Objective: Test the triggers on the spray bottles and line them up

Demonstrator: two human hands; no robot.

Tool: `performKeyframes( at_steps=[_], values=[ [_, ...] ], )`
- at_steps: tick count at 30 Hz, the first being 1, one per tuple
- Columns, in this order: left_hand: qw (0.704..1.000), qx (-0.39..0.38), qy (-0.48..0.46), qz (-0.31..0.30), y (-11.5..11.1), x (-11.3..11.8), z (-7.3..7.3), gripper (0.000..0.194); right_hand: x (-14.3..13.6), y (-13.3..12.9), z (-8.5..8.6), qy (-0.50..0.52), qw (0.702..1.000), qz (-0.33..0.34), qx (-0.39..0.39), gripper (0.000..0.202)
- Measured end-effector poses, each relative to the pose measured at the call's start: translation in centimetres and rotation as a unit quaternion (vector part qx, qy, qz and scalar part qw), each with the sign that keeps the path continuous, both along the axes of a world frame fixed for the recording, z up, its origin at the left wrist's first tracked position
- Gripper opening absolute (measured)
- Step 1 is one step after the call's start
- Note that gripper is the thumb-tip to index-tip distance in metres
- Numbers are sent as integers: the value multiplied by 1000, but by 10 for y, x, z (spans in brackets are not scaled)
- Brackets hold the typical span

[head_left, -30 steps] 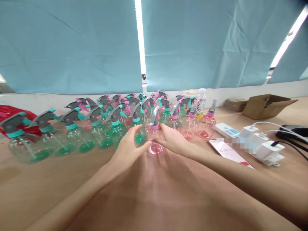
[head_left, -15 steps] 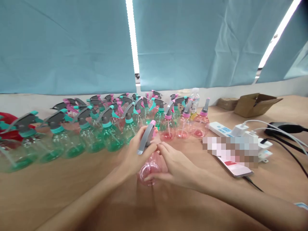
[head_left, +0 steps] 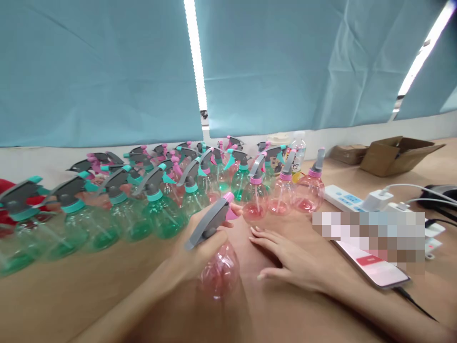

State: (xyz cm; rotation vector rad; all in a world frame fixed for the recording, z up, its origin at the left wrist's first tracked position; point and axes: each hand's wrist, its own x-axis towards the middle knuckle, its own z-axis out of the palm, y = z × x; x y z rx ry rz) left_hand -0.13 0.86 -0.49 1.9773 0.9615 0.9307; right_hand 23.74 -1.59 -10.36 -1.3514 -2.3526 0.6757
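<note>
A clear pink spray bottle (head_left: 222, 271) with a grey and pink trigger head is tilted in front of me. My left hand (head_left: 203, 233) is closed round its neck, just below the head. To its right, my right hand (head_left: 282, 259) is apart from the bottle, fingers stretched out low over the table, holding nothing. Just beyond stand pink spray bottles (head_left: 254, 202) with pink collars. Green spray bottles (head_left: 164, 216) with turquoise collars form a row on the left.
A phone (head_left: 380, 271) with a cable lies on the table at the right, partly blurred out. Behind it is a white power strip (head_left: 344, 199) with chargers. An open cardboard box (head_left: 380, 159) and a clear plastic bottle (head_left: 298, 148) stand farther back, near the blue curtain (head_left: 267, 66).
My right hand has let go of the pink spray bottle and moved right, its fingers opening. The left hand still holds the bottle, now nearer me. The view has shifted slightly.
</note>
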Motion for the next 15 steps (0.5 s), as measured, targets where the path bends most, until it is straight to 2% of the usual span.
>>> performKeyframes(
  at_steps=[7,15],
  values=[
    [997,34,7,62,6,-8,-4,20,-1,0,-3,-14,1000,-8,-14,90],
    [998,20,-27,48,5,-7,-6,10,-1,-1,-7,-8,1000,-9,4,84]
  ],
)
